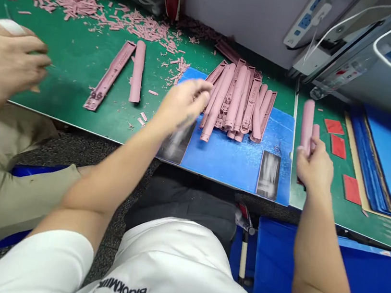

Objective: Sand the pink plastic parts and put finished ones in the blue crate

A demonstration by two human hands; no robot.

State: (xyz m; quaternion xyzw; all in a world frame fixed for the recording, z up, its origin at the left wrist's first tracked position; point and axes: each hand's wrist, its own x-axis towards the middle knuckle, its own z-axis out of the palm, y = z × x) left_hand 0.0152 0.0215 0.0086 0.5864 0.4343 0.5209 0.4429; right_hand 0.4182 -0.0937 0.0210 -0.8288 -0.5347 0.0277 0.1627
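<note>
Right hand gripping two pink moulded bars, left hand blurred beside a matching pile on a blue mat

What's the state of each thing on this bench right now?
Left hand: open, blurred, beside the pile.
Right hand: closed around the pink bars.
Pink bars: held upright.
Pink moulded parts: heaped loosely on the mat.
Blue mat: scuffed, lying on the bench.
Green bench: strewn with offcuts.
Pink offcuts: scattered in a loose drift.
Co-worker's hand: curled, with a white strip across it.
</note>
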